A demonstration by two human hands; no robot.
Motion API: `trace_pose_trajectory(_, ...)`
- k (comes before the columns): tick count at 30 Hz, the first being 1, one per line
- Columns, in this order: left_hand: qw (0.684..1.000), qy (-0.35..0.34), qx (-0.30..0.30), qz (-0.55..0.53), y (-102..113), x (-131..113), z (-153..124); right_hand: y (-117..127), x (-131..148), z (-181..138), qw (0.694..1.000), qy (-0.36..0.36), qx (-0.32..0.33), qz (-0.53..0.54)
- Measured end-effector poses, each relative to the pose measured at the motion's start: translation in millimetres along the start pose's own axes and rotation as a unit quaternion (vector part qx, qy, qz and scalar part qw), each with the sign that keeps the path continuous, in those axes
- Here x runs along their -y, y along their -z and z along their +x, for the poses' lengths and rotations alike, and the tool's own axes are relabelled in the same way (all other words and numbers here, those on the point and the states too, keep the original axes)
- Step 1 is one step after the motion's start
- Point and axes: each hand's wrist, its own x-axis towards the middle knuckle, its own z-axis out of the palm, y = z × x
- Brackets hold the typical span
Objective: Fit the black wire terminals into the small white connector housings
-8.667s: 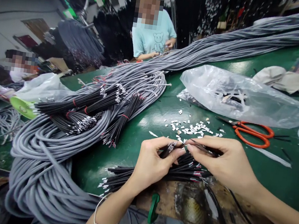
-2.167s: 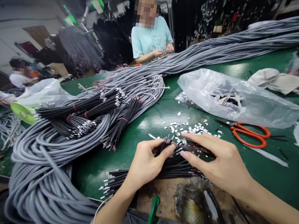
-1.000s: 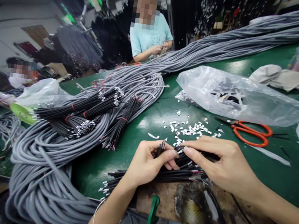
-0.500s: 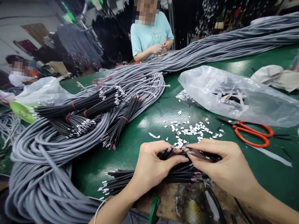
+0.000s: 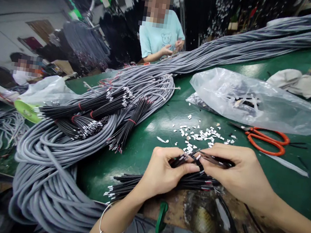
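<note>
My left hand is closed around a bunch of thin black wires whose white-tipped ends fan out toward the table's near edge. My right hand pinches a dark slender tool or wire end and meets the left fingertips at the wire tips. Both hands hover over the near edge of the green table. Small white connector pieces lie scattered just beyond my fingers.
Orange-handled scissors lie to the right. A clear plastic bag sits behind them. Thick grey cable coils and tied black wire bundles fill the left. A person in a light blue shirt works at the far end.
My hands stay at the wire bunch with small shifts; the left fingers have regripped the wire tips and the right hand's pinch has closed in against them.
</note>
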Motion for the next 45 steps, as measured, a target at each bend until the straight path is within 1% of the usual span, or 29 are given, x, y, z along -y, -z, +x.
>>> trace_pose_trajectory(2,0.996,-0.003,0.072,-0.059,1.8,-0.7,-0.3,-0.5,-2.4,1.6,1.0,-0.003,-0.003,-0.022)
trace_pose_trajectory(4,0.984,0.013,0.146,-0.101,4.0,-1.7,-1.0,-0.3,-3.6,3.4,0.999,-0.001,-0.029,-0.042)
trace_pose_trajectory(5,0.979,0.025,0.171,-0.105,5.4,-2.3,-1.3,0.2,-3.6,4.0,0.997,0.007,-0.052,-0.049)
trace_pose_trajectory(6,0.978,0.035,0.181,-0.095,7.0,-2.8,-1.4,0.9,-3.4,4.1,0.995,0.02,-0.077,-0.052)
trace_pose_trajectory(7,0.981,0.04,0.175,-0.072,8.9,-3.2,-1.4,1.6,-3.2,3.6,0.993,0.036,-0.098,-0.055)
trace_pose_trajectory(8,0.986,0.036,0.158,-0.041,11.1,-3.4,-1.1,2.2,-3.5,2.6,0.99,0.057,-0.113,-0.059)
trace_pose_trajectory(10,0.993,0.006,0.113,0.031,15.9,-2.6,-0.1,2.3,-6.6,-0.7,0.985,0.103,-0.107,-0.085)
trace_pose_trajectory(11,0.993,-0.009,0.098,0.061,18.3,-1.6,0.6,1.7,-9.4,-2.5,0.982,0.124,-0.085,-0.113)
trace_pose_trajectory(13,0.992,-0.011,0.08,0.094,22.0,1.6,1.7,0.0,-15.8,-4.9,0.968,0.142,-0.009,-0.206)
trace_pose_trajectory(15,0.994,0.032,0.059,0.08,23.6,5.7,2.4,-1.7,-20.1,-5.1,0.946,0.123,0.065,-0.292)
trace_pose_trajectory(16,0.995,0.059,0.048,0.06,23.5,7.5,2.6,-2.2,-20.7,-4.5,0.941,0.109,0.079,-0.311)
trace_pose_trajectory(17,0.995,0.082,0.038,0.038,23.0,8.9,2.7,-2.3,-20.2,-3.7,0.943,0.099,0.075,-0.309)
trace_pose_trajectory(19,0.994,0.109,0.023,0.002,20.5,10.0,2.5,-2.1,-16.6,-2.0,0.963,0.087,0.027,-0.253)
trace_pose_trajectory(21,0.994,0.108,0.009,-0.017,16.9,8.7,1.9,-1.5,-11.8,-0.8,0.98,0.076,-0.025,-0.185)
trace_pose_trajectory(23,0.995,0.095,-0.003,-0.026,12.8,6.0,1.1,-1.3,-7.8,-0.3,0.986,0.059,-0.041,-0.153)
trace_pose_trajectory(25,0.997,0.079,-0.017,-0.014,8.9,3.4,0.1,-1.6,-5.7,-0.2,0.987,0.044,-0.028,-0.152)
trace_pose_trajectory(29,0.997,0.049,-0.043,0.047,3.8,1.8,-1.8,-2.7,-5.8,-0.9,0.99,0.022,0.004,-0.137)
trace_pose_trajectory(32,0.997,0.036,-0.051,0.052,2.7,2.3,-2.6,-3.0,-6.4,-1.5,0.995,0.016,0.013,-0.103)
trace_pose_trajectory(36,0.996,0.039,-0.063,0.049,2.0,2.0,-3.0,-2.9,-5.9,-2.1,0.997,0.017,0.022,-0.077)
trace_pose_trajectory(45,0.994,0.039,-0.08,0.071,0.2,1.9,-4.3,-5.3,-6.0,-3.4,0.997,0.021,0.017,-0.071)
